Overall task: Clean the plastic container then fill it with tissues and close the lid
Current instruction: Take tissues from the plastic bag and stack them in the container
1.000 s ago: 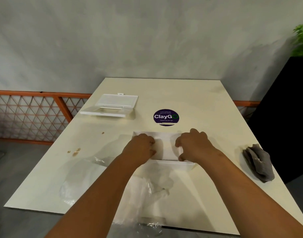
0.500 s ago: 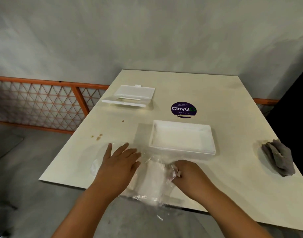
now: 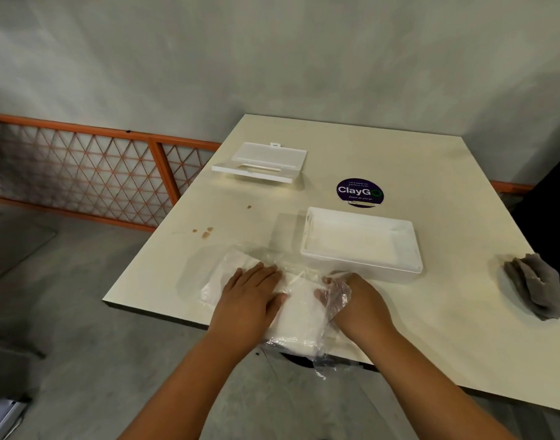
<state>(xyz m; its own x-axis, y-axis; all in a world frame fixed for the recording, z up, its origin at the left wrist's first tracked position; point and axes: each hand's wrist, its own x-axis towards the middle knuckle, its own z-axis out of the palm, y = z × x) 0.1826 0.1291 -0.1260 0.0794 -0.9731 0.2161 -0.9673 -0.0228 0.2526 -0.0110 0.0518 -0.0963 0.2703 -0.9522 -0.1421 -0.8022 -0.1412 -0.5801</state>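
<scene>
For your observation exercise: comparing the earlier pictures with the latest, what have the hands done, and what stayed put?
Both hands left the white rectangular plastic container and came back to the clear plastic tissue pack. The left hand lies flat on it; the right hand reaches into its wrapper. The lid and grey cloth stayed.

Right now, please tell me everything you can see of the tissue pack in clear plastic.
The tissue pack is a white stack inside a crinkled clear wrapper, lying at the table's near edge, just in front of the open white container. The left hand rests flat on it; the right hand has its fingers under the loose film.
</scene>
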